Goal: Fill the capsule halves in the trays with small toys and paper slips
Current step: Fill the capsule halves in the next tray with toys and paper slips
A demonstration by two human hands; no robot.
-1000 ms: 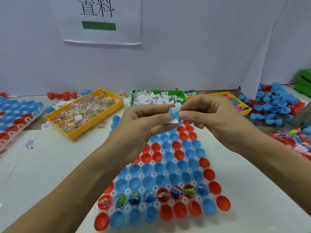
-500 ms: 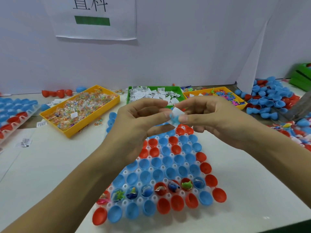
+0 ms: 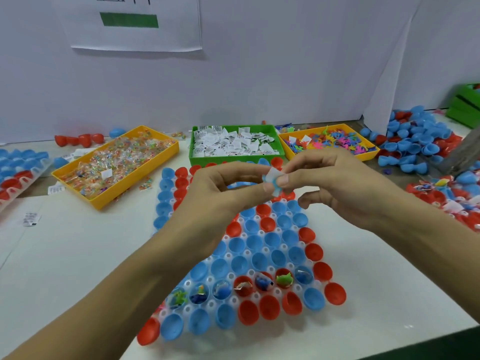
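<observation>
Big tray (image 3: 235, 301) of red and blue capsule halves (image 3: 279, 256), low in the middle, mostly unfilled. Above it, left hand (image 3: 220, 196) and right hand (image 3: 335, 185), both pinching one paper slip (image 3: 273, 175) with a small blue toy (image 3: 275, 188). Probably readying a filling; next, dropped into an unfilled cup.

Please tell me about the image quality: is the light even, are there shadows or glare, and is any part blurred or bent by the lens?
Head view: light is soft and even, no hard glare; faint shadows lie under the forearms on the white table. The wide lens bends the edges, so the orange tray looks skewed. The paper slip pinched between left hand and right hand is slightly soft.
</observation>
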